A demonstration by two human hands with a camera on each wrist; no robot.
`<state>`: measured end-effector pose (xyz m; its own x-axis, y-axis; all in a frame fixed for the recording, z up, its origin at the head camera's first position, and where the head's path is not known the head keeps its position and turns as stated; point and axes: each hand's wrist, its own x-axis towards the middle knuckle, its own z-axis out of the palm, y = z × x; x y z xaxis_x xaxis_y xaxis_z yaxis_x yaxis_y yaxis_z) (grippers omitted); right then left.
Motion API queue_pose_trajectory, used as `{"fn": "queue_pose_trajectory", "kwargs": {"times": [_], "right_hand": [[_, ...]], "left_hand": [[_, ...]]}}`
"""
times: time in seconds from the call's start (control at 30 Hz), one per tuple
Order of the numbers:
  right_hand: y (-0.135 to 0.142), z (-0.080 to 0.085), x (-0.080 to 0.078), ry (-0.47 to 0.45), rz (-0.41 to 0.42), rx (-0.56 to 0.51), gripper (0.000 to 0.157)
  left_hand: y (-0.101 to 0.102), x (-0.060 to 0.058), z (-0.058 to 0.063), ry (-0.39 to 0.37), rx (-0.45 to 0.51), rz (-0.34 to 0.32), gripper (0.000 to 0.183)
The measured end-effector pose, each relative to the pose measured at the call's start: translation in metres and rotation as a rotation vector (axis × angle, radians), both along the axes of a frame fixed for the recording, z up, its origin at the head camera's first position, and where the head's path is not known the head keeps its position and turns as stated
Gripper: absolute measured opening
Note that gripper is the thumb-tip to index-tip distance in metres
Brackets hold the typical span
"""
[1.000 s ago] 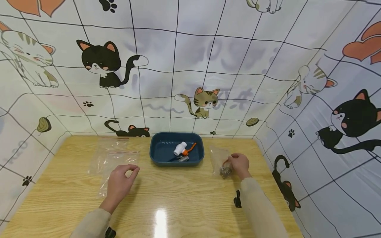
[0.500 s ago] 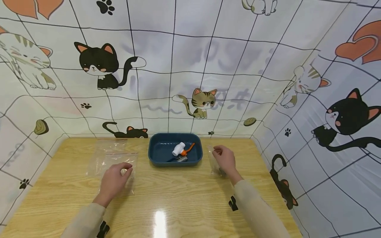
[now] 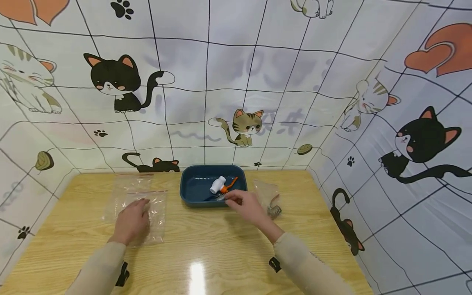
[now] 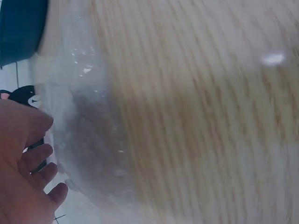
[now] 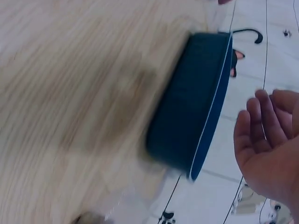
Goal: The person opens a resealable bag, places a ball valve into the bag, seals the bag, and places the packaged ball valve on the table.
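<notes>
My left hand (image 3: 132, 221) is over a clear zip bag (image 3: 156, 215) that lies flat on the table. In the left wrist view its fingers are loosely bent beside the bag, with nothing between them. A second clear bag (image 3: 119, 190) lies partly under the first. My right hand (image 3: 250, 209) is at the front right rim of a dark blue tray (image 3: 197, 204). Its fingers are loosely curved and hold nothing in the right wrist view. Inside the tray lie a white plastic valve (image 3: 217, 184) with an orange handle (image 3: 230, 186) and a small silver metal piece (image 3: 220, 198).
Right of the tray, a clear bag (image 3: 262, 190) lies on the wooden table (image 3: 177, 262) with metal parts (image 3: 274, 212) and a thin reddish-brown piece in it. A cloth wall (image 3: 191, 102) printed with cats rises behind the table and at both sides.
My right hand has left the right bag and moved left to the tray's rim. The left hand has moved slightly left over the bag. The tray's contents lie as before.
</notes>
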<state>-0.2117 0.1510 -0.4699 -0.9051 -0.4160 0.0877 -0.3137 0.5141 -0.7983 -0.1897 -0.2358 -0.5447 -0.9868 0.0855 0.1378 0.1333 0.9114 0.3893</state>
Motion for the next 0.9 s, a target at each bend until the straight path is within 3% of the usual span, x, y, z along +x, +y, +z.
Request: {"fn": "queue_pose_trajectory", "kwargs": {"times": [0.17, 0.4, 0.57, 0.8, 0.9], "right_hand": [[-0.017, -0.010, 0.008, -0.046, 0.138, 0.068, 0.018], [-0.033, -0.025, 0.014, -0.081, 0.229, 0.127, 0.025], [-0.042, -0.029, 0.016, -0.047, 0.270, 0.154, 0.027], [-0.049, -0.031, 0.016, -0.084, 0.254, 0.193, 0.025], [-0.051, -0.031, 0.016, -0.097, 0.246, 0.203, 0.025]], "left_hand": [[0.001, 0.003, -0.005, -0.053, -0.044, -0.003, 0.042], [0.010, 0.002, -0.005, 0.009, -0.042, 0.036, 0.033], [0.007, -0.002, -0.006, 0.043, -0.043, 0.045, 0.035], [0.004, -0.009, -0.003, -0.149, -0.087, 0.019, 0.058], [0.004, -0.011, -0.001, -0.169, -0.103, 0.005, 0.058]]}}
